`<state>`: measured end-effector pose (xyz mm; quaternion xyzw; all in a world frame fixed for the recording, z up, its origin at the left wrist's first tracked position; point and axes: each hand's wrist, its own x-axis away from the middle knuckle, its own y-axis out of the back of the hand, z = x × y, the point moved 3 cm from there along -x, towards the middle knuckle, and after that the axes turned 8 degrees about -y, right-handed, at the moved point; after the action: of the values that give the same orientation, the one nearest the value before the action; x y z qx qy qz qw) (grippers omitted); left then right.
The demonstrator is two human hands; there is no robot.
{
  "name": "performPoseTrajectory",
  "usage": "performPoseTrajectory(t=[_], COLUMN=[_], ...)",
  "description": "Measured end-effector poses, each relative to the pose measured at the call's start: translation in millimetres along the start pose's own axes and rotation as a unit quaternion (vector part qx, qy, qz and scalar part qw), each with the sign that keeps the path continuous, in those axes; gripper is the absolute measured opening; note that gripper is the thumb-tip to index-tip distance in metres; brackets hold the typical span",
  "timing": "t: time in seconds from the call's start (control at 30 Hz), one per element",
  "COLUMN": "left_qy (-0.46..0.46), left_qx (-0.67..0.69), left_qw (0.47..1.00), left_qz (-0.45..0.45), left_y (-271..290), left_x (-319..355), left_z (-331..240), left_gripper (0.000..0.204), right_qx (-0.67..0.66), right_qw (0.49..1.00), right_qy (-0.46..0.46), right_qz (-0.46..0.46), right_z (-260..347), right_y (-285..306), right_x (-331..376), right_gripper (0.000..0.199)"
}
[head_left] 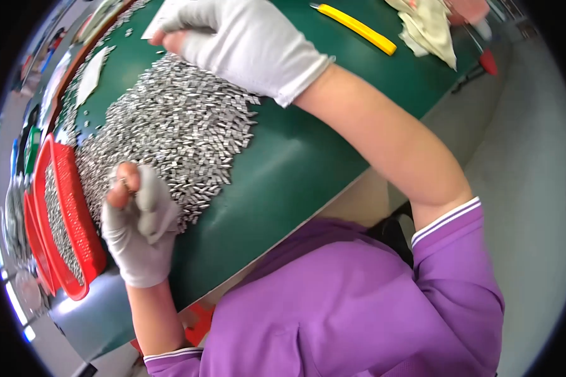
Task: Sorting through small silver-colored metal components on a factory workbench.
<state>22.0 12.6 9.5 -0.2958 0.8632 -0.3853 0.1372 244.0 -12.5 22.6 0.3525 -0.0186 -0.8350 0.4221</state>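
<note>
The left hand's (141,220) fingers curl with bare tips drawn together, the right hand's (245,47) bend beside a white sheet (159,20); I cannot tell whether either grips anything. Between them lie heaped small silvery pieces (188,119), probably light, stiff and slippery, best pinched singly by opposite sides. Left of the left fingers, a red basket (82,213) holds similar pieces.

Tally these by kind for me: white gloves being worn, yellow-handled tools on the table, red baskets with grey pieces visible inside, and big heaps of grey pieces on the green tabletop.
Worn white gloves: 2
Yellow-handled tool: 1
Red basket with visible pieces: 1
Big heap of grey pieces: 1
Total: 5
</note>
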Motion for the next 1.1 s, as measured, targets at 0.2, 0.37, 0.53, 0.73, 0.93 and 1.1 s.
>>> performPoseTrajectory(t=[0.2,0.37,0.53,0.73,0.93,1.1], left_qy=[-0.001,-0.009,-0.01,-0.036,-0.061,-0.042], left_qx=[0.039,0.019,-0.013,0.023,0.012,0.046], left_qw=[0.999,1.0,0.999,0.999,0.998,0.998], left_qz=[0.012,0.014,-0.029,-0.03,-0.014,-0.028], left_y=[-4,2,0,8,12,13], left_x=[-10,-2,-3,-5,-8,-7], left_z=[15,3,3,-4,-9,-17], left_gripper=[0.02,0.019,0.016,0.019,0.015,0.017], right_qx=[-0.054,0.106,0.221,0.346,0.266,0.185], right_qw=[0.996,0.986,0.94,0.862,0.91,0.952], right_qy=[-0.013,-0.005,0.028,0.009,0.025,0.023], right_qz=[0.065,0.131,0.26,0.37,0.318,0.241], right_z=[30,23,41,43,29,24], right_y=[99,82,53,-6,-35,-34], right_x=[27,29,36,18,18,20], right_gripper=[0.019,0.024,0.021,0.02,0.006,0.01])
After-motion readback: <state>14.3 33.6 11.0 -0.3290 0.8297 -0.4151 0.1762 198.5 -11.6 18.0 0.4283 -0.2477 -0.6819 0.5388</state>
